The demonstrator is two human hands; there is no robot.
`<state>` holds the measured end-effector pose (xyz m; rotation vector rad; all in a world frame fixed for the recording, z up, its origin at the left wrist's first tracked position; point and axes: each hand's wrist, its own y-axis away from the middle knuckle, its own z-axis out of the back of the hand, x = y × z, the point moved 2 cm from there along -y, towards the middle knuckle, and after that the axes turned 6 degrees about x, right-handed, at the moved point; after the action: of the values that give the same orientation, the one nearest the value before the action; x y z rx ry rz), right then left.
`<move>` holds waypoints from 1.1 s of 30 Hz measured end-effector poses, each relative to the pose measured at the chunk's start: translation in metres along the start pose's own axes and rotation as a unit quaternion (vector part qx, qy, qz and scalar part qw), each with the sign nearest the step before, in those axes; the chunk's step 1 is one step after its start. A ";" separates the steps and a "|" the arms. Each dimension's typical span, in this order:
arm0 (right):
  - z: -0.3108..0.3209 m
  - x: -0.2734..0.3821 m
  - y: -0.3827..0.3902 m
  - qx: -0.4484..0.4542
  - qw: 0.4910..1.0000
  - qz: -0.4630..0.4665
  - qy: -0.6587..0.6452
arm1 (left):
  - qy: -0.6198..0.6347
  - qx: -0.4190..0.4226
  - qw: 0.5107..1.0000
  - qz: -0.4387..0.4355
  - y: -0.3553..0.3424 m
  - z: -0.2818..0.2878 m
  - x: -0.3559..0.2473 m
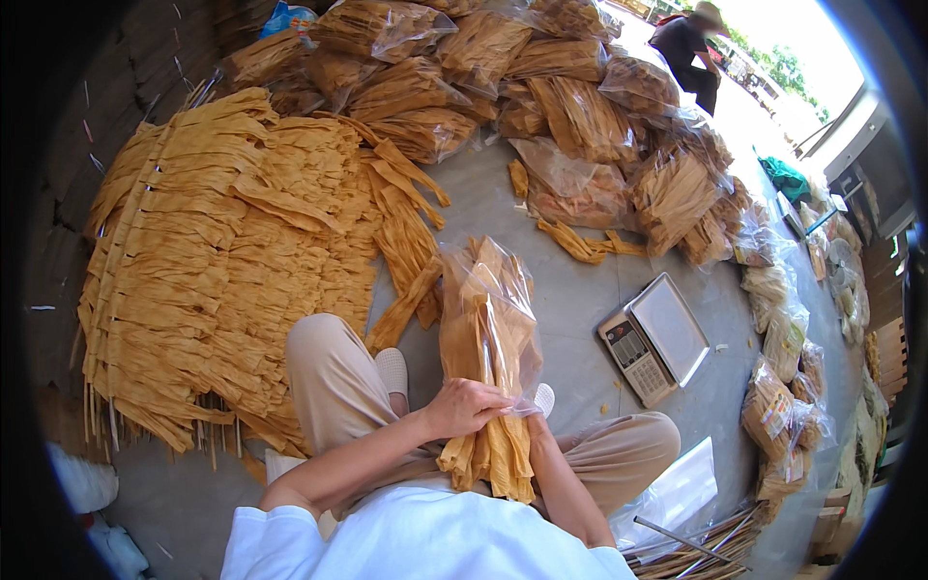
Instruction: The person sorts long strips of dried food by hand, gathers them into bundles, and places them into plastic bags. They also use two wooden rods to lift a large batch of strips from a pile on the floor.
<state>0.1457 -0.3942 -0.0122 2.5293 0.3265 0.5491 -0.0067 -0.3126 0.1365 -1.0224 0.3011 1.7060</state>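
Between my knees stands a clear plastic bag (488, 300) of long tan dried strips, with loose yellowish strips (478, 459) poking out of its near end. My left hand (464, 408) is closed on the bag's edge near that opening, lying across the strips. My right hand (532, 425) is at the right side of the opening, touching the bag; its fingers are mostly hidden by plastic and strips.
A broad layered pile of yellow strips on rods (213, 271) lies left; filled bags (570, 116) are heaped ahead and right. A scale (652, 338) sits at right, plastic sheets (677, 488) and rods (691, 546) at lower right. A person (686, 53) is at back right.
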 end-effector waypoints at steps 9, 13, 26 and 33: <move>-0.030 0.021 0.011 0.009 0.995 0.049 0.086 | 0.365 -0.158 0.895 0.202 -0.075 0.076 0.098; -0.038 0.022 0.013 0.011 0.990 0.058 0.126 | 0.232 -0.112 0.907 0.334 -0.083 0.050 0.205; -0.039 0.016 0.033 0.025 0.967 0.067 0.243 | 0.339 0.121 0.821 0.444 -0.065 -0.005 0.271; -0.039 0.015 0.019 0.035 0.979 0.044 0.195 | 0.465 -0.066 0.706 0.530 -0.028 -0.030 0.242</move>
<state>0.1441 -0.3876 0.0327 2.4993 0.3792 1.0912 0.0178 -0.1619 -0.0552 -2.0131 1.7276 1.9934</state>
